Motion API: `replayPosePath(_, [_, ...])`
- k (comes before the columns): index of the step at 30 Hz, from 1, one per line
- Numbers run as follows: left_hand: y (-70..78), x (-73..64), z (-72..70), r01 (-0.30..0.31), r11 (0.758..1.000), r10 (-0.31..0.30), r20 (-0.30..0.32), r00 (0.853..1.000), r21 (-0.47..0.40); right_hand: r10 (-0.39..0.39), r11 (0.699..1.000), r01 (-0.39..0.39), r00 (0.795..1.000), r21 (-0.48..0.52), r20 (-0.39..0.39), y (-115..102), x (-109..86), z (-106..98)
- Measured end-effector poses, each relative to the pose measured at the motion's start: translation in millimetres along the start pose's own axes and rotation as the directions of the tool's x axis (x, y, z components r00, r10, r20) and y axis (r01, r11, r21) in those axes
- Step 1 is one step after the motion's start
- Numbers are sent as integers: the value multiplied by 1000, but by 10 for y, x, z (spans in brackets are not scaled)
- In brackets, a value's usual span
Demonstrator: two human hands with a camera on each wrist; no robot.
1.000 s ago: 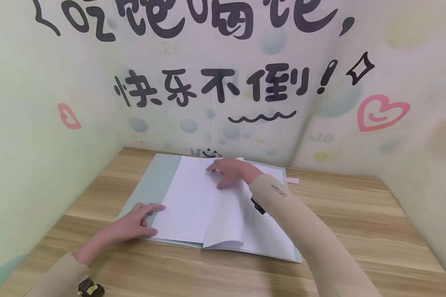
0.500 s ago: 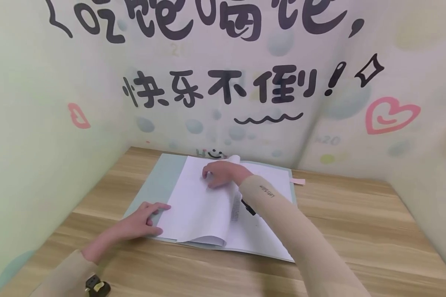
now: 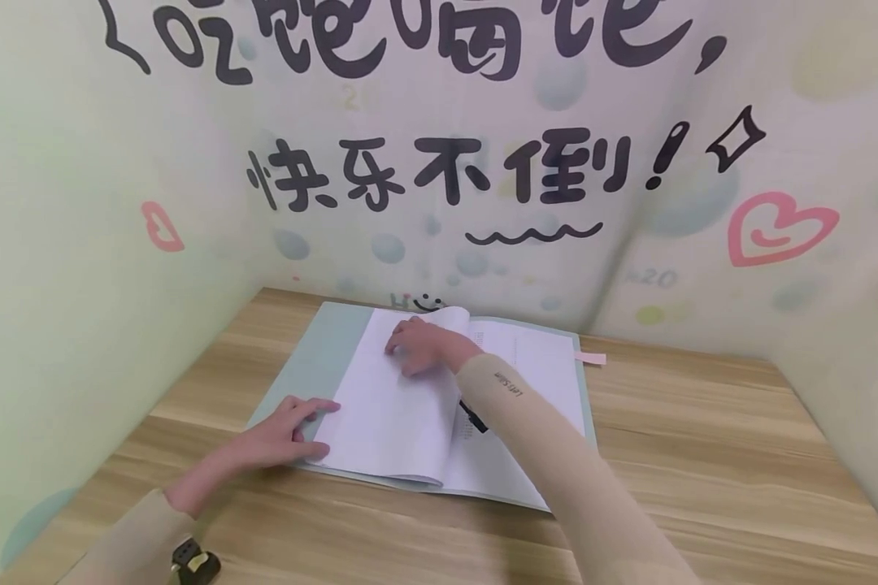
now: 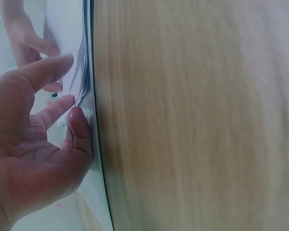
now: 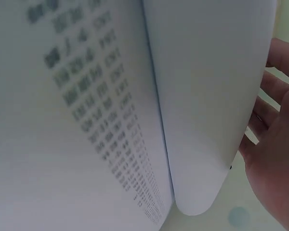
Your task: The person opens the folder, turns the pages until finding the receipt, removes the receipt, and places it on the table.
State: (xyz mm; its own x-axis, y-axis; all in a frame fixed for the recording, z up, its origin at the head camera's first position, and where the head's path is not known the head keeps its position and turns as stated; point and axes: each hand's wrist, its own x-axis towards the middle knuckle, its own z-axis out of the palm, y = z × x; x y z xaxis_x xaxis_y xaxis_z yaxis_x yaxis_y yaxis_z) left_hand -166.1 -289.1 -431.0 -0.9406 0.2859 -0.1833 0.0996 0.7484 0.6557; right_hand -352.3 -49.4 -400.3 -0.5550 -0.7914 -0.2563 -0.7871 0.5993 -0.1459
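Observation:
An open book with a pale blue cover [image 3: 320, 345] lies on the wooden table. Its turned white page [image 3: 388, 431] bows upward along the fold and lies over to the left; the page beneath at right [image 3: 545, 366] carries printed text, sharper in the right wrist view. My right hand [image 3: 420, 349] rests on the upper part of the turned page, fingers bent loosely against its surface. At the lower left, my left hand [image 3: 281, 435] touches the page edge and cover with thumb and forefinger spread. In the left wrist view its fingertips [image 4: 77, 118] meet the edges of the sheets.
A pink tab [image 3: 591, 357] sticks out from the book's right side. Behind the table [image 3: 702, 439] stands a wall [image 3: 380, 227] with black lettering, close to the book's far edge. Another wall [image 3: 66, 284] borders the left. Dark straps show at both wrists.
My right hand has moved left, and the page under it has turned over from the right, its curl flattening and uncovering text. My left hand stays at the book's lower left.

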Motion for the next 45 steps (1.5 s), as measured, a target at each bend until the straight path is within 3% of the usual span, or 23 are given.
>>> replayPosePath(7, [-30,18,13,-20,1000,20,3,1000,9,43,998,-45,998,-54,-39,-45,13,50])
replayPosePath(27, [-53,-3,10,-88,996,88,20,996,11,102,993,-97,991,63,-86,-44,128,253])
replayPosePath(34, [-31,17,14,-43,999,43,22,999,13,94,993,-86,990,85,-104,-57,54,223])
replayPosePath(45, [-19,6,22,-43,999,43,12,999,3,110,990,-101,990,97,-88,-130,16,122])
